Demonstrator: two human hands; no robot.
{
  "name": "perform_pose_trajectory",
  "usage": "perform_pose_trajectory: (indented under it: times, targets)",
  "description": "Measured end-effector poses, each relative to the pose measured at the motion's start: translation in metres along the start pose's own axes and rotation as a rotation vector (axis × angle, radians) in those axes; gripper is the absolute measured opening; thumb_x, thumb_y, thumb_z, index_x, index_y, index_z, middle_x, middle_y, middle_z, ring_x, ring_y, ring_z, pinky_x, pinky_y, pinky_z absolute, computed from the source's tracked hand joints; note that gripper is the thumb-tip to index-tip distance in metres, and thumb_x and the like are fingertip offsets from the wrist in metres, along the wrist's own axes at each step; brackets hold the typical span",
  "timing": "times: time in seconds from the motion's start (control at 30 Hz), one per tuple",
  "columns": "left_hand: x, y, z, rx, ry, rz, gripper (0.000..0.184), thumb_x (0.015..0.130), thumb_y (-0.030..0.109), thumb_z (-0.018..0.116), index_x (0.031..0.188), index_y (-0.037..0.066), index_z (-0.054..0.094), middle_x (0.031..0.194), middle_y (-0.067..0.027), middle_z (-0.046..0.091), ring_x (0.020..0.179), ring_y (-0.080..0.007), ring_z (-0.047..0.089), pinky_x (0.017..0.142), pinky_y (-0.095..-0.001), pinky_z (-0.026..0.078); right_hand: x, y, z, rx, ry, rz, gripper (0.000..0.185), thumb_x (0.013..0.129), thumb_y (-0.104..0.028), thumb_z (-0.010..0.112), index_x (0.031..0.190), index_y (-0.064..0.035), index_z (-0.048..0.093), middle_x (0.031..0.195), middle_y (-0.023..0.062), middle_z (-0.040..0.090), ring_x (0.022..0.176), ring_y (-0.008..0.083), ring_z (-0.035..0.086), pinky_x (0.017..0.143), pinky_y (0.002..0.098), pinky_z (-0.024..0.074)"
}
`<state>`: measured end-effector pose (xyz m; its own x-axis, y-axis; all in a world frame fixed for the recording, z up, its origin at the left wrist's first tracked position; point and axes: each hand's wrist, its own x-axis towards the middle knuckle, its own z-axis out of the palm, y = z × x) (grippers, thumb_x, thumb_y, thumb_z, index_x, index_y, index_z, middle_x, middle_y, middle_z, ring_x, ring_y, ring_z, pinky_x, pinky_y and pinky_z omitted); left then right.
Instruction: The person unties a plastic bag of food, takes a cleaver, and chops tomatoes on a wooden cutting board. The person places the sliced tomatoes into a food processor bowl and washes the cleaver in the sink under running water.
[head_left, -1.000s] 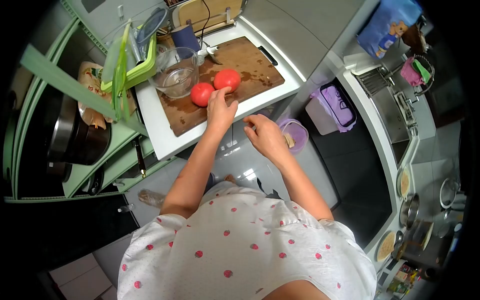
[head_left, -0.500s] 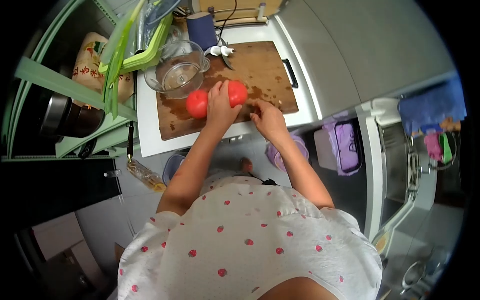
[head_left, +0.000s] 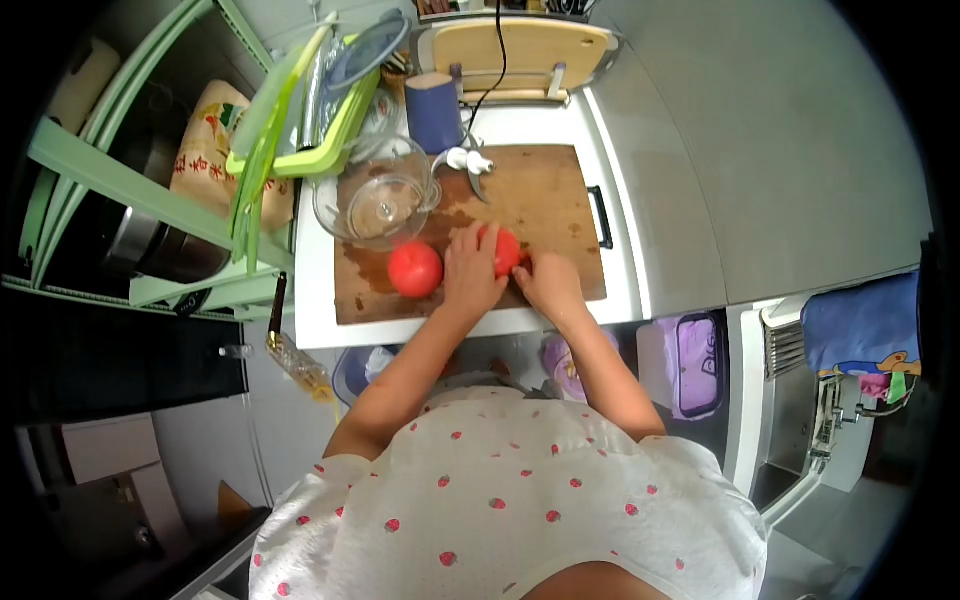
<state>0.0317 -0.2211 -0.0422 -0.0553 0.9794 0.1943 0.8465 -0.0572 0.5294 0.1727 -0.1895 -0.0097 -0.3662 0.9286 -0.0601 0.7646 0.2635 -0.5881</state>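
Note:
On the wooden cutting board (head_left: 545,190) lie two red tomatoes. My left hand (head_left: 470,270) is wrapped over the right tomato (head_left: 507,252), its fingers covering the left side. Close to the right of that tomato is my right hand (head_left: 551,285), with its fingers curled near the tomato's lower edge; what they hold, if anything, is hidden. The other tomato (head_left: 415,269) sits untouched just left of my left hand. Behind it a clear bowl (head_left: 385,205) rests on the board's left part, beside a white blade piece (head_left: 470,161) with curved metal blades.
A blue-grey container (head_left: 434,112) stands behind the board. Green leafy stalks (head_left: 262,170) hang from a lime-green basket (head_left: 335,150) at the left. A light wooden folding board (head_left: 520,55) leans at the back. Beyond the counter's right are a lilac-lined bin (head_left: 690,365) and a sink (head_left: 785,440).
My left hand has moved from between the tomatoes onto the right one and closed on it. My right hand has come in beside that tomato. The head view has shifted.

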Motion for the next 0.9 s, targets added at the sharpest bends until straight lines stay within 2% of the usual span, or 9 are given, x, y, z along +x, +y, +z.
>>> perform_pose_trajectory:
  times: [0.17, 0.37, 0.4, 0.43, 0.53, 0.63, 0.7, 0.87, 0.9]
  targets:
    - [0.013, 0.001, -0.007, -0.004, 0.025, 0.041, 0.078, 0.062, 0.015, 0.076, 0.131, 0.004, 0.041, 0.13, -0.0184, 0.04, 0.121, -0.036, 0.037, 0.101, -0.0461, 0.032, 0.012, -0.008, -0.007, -0.078, 0.019, 0.02, 0.025, 0.077, -0.023, 0.063, 0.087, 0.0, 0.064, 0.083, 0.023, 0.064, 0.08, 0.0406, 0.061, 0.071, 0.0472, 0.0488]
    - [0.01, 0.005, -0.011, 0.023, -0.126, 0.059, 0.066, 0.068, 0.019, 0.072, 0.128, 0.008, 0.045, 0.134, -0.018, 0.037, 0.126, -0.0367, 0.034, 0.103, -0.049, 0.027, 0.012, -0.029, -0.016, -0.251, -0.075, 0.131, 0.029, 0.079, -0.028, 0.061, 0.086, -0.0002, 0.065, 0.083, 0.0223, 0.064, 0.079, 0.0395, 0.062, 0.07, 0.0467, 0.0487]
    - [0.013, 0.009, -0.019, 0.027, -0.11, 0.104, 0.05, 0.078, 0.024, 0.061, 0.122, 0.004, 0.05, 0.129, -0.022, 0.043, 0.122, -0.0355, 0.039, 0.102, -0.05, 0.027, 0.012, -0.032, -0.018, -0.233, -0.043, 0.118, 0.03, 0.079, -0.029, 0.06, 0.084, 0.0, 0.065, 0.08, 0.022, 0.064, 0.077, 0.0389, 0.062, 0.069, 0.046, 0.0494]
    - [0.017, 0.01, -0.021, 0.024, -0.107, 0.128, 0.05, 0.078, 0.024, 0.061, 0.122, 0.004, 0.05, 0.129, -0.022, 0.043, 0.122, -0.0355, 0.039, 0.102, -0.05, 0.027, 0.015, -0.035, -0.019, -0.236, -0.021, 0.129, 0.03, 0.079, -0.029, 0.06, 0.084, 0.0, 0.065, 0.08, 0.022, 0.064, 0.077, 0.0389, 0.062, 0.069, 0.046, 0.0494]
    - [0.027, 0.021, -0.038, -0.116, -0.084, 0.199, 0.031, 0.074, 0.014, 0.06, 0.102, 0.001, 0.053, 0.102, -0.0178, 0.058, 0.103, -0.0338, 0.051, 0.088, -0.0468, 0.035, 0.021, -0.042, -0.018, -0.175, 0.111, 0.045, 0.024, 0.079, -0.024, 0.057, 0.081, -0.0008, 0.064, 0.075, 0.0224, 0.062, 0.072, 0.0391, 0.061, 0.066, 0.0464, 0.0487]
    - [0.046, 0.035, -0.071, -0.153, -0.193, 0.138, 0.027, 0.075, 0.011, 0.058, 0.1, 0.001, 0.053, 0.099, -0.0202, 0.057, 0.101, -0.0363, 0.051, 0.086, -0.0453, 0.037, 0.034, -0.053, -0.033, -0.151, 0.202, -0.007, 0.021, 0.08, -0.021, 0.056, 0.08, -0.0009, 0.063, 0.075, 0.0229, 0.062, 0.071, 0.0406, 0.06, 0.065, 0.0469, 0.0479]
    - [0.062, 0.04, -0.088, -0.173, -0.173, 0.148, 0.027, 0.076, 0.008, 0.055, 0.101, 0.0, 0.053, 0.099, -0.0227, 0.057, 0.1, -0.0384, 0.051, 0.085, -0.0462, 0.038, 0.047, -0.069, -0.048, -0.117, 0.265, -0.057, 0.021, 0.08, -0.02, 0.056, 0.08, -0.0005, 0.063, 0.075, 0.0232, 0.061, 0.072, 0.0408, 0.06, 0.066, 0.0465, 0.0479]
    - [0.119, 0.038, -0.118, -0.186, 0.235, 0.344, 0.035, 0.08, 0.003, 0.049, 0.115, -0.003, 0.05, 0.101, -0.025, 0.057, 0.096, -0.0419, 0.053, 0.083, -0.0473, 0.042, 0.093, -0.105, -0.092, -0.022, 0.507, -0.216, 0.02, 0.08, -0.018, 0.056, 0.084, 0.0008, 0.063, 0.081, 0.0228, 0.062, 0.078, 0.0402, 0.06, 0.069, 0.0448, 0.0482]
    - [0.133, 0.043, -0.132, -0.236, 0.167, 0.314, 0.036, 0.084, 0.004, 0.047, 0.119, 0.0, 0.05, 0.106, -0.0232, 0.057, 0.101, -0.0403, 0.052, 0.087, -0.0458, 0.042, 0.106, -0.107, -0.101, -0.006, 0.53, -0.246, 0.02, 0.079, -0.017, 0.056, 0.086, 0.001, 0.063, 0.083, 0.0224, 0.063, 0.079, 0.0399, 0.06, 0.07, 0.0445, 0.0483]
